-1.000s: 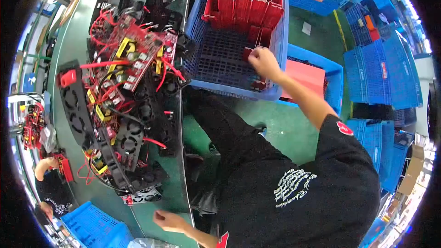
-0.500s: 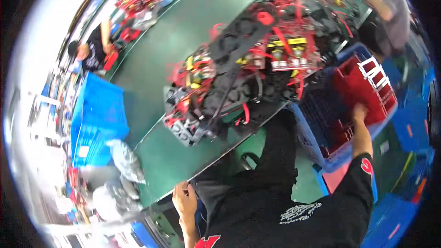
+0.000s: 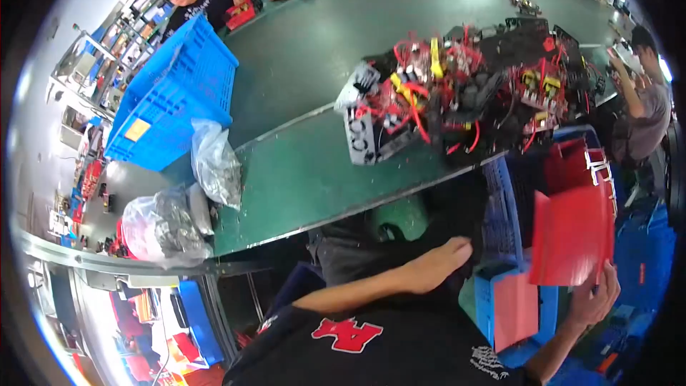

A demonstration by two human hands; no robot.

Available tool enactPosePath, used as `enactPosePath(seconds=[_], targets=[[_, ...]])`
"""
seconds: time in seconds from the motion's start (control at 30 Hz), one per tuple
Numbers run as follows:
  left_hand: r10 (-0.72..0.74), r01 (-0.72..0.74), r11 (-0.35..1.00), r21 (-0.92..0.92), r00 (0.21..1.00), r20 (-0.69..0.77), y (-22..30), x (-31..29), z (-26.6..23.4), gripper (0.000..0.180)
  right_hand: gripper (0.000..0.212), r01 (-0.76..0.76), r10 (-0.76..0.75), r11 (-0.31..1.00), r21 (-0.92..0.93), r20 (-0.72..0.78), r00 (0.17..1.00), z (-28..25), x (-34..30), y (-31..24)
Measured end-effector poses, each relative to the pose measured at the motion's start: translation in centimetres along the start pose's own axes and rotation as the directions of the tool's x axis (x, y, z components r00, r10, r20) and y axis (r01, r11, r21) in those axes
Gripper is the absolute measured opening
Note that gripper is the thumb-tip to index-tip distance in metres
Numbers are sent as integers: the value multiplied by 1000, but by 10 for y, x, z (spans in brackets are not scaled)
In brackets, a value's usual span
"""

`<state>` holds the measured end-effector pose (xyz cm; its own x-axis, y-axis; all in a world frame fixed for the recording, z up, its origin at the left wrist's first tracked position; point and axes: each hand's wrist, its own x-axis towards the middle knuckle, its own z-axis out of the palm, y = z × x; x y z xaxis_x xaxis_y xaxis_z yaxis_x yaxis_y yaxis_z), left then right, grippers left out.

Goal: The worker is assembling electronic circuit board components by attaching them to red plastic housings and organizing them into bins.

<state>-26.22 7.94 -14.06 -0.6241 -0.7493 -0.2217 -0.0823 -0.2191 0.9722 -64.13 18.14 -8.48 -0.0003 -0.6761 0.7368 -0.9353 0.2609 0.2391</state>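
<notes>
On the right, my right hand [image 3: 600,297] is closed on the lower edge of a red plastic housing [image 3: 569,236]. Motion blurs this wide, smooth shell, which is tilted up in front of a blue crate [image 3: 502,207]. Further red housings [image 3: 569,161] and a white frame piece [image 3: 599,168] lie in that crate. My left hand [image 3: 444,263] reaches across my lap toward the crate, short of the red housing. Its fingers are turned down and hidden from view. Ahead on the green bench [image 3: 300,179], black panels [image 3: 511,46] lie heaped with red-wired circuit boards [image 3: 539,93].
To the left stands a large blue crate [image 3: 179,93], with clear bags of parts [image 3: 216,164] beside it. A smaller blue bin [image 3: 484,307] with a pink sheet sits below my right side. One person [image 3: 214,0] works at the far left, another [image 3: 643,107] at the right.
My right hand has come up out of the crate with a red housing. My left hand has left the bench edge and swung right across my lap. The view has turned left.
</notes>
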Motion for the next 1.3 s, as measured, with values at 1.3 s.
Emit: enactPosePath(seconds=[1.3], targets=[[155,227,955,189,159,-975,-11,-184,-183,31,20,-165,-415,-263,951,43,909,10,105,-412]])
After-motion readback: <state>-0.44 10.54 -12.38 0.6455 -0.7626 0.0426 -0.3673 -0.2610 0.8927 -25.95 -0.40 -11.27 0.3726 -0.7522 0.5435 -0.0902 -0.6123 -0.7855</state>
